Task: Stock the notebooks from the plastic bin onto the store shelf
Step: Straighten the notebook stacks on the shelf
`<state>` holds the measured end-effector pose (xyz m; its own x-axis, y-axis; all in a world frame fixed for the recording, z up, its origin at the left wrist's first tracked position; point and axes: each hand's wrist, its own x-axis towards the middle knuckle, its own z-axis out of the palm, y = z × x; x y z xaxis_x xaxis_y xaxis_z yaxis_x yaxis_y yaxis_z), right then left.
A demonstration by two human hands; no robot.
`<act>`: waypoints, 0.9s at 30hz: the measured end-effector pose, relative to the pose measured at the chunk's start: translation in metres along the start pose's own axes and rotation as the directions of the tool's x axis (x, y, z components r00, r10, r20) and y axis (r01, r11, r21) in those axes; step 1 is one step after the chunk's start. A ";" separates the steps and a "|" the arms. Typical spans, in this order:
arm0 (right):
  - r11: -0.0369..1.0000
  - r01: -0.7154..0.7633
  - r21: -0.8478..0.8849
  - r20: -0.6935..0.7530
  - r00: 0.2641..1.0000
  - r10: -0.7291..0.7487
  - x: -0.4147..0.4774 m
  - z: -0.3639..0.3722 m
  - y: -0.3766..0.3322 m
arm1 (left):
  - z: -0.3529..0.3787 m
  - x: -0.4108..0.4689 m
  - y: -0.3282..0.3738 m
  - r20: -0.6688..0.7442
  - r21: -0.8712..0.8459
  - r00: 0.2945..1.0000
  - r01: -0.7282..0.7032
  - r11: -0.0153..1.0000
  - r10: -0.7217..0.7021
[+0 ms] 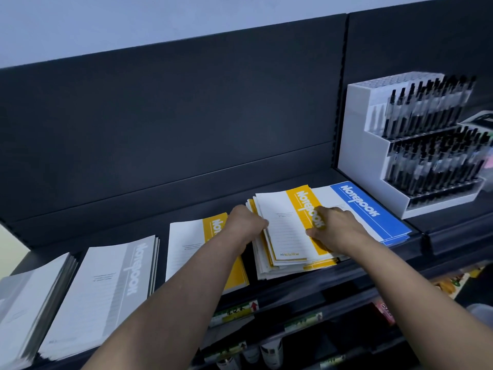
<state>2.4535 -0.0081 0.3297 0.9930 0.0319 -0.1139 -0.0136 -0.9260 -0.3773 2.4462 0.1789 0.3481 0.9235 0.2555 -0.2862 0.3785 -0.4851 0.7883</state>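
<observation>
A loose, uneven stack of yellow-and-white notebooks [286, 225] lies on the dark store shelf [186, 193], right of centre. My left hand [244, 222] grips the stack's left edge. My right hand [336, 228] presses on its right side, fingers curled over the yellow band. Another yellow notebook pile [186, 244] lies just left, partly under my left forearm. A blue notebook pile [373, 209] lies to the right, and two grey notebook piles [106, 289] sit at the far left. The plastic bin is not in view.
A white tiered display of black pens [416, 145] stands on the shelf at the right, close to the blue pile. Lower shelves with price tags [237, 311] and small goods run below. The shelf's back panel is bare and dark.
</observation>
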 end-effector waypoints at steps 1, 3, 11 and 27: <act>1.000 -0.004 0.006 -0.004 1.000 0.004 0.000 0.000 0.000 | 0.000 0.000 0.003 0.017 -0.027 1.000 0.021 0.999 -0.021; 1.000 -0.010 0.018 -0.010 1.000 0.010 0.000 0.000 0.000 | 0.000 0.003 0.005 0.041 -0.050 0.999 0.032 0.998 -0.030; 0.994 0.005 0.106 -0.019 1.000 -0.003 -0.007 0.001 0.002 | 0.003 -0.001 0.009 0.086 -0.187 0.994 0.076 0.979 -0.061; 0.755 0.053 0.654 -0.060 0.998 -0.018 -0.019 -0.012 -0.017 | -0.013 -0.015 0.002 -0.067 -0.242 0.990 -0.133 0.961 0.120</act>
<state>2.4364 0.0026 0.3495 0.9983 0.0254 -0.0516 -0.0346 -0.4512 -0.8917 2.4329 0.1853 0.3615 0.9559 0.2511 -0.1522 0.2260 -0.2983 0.9273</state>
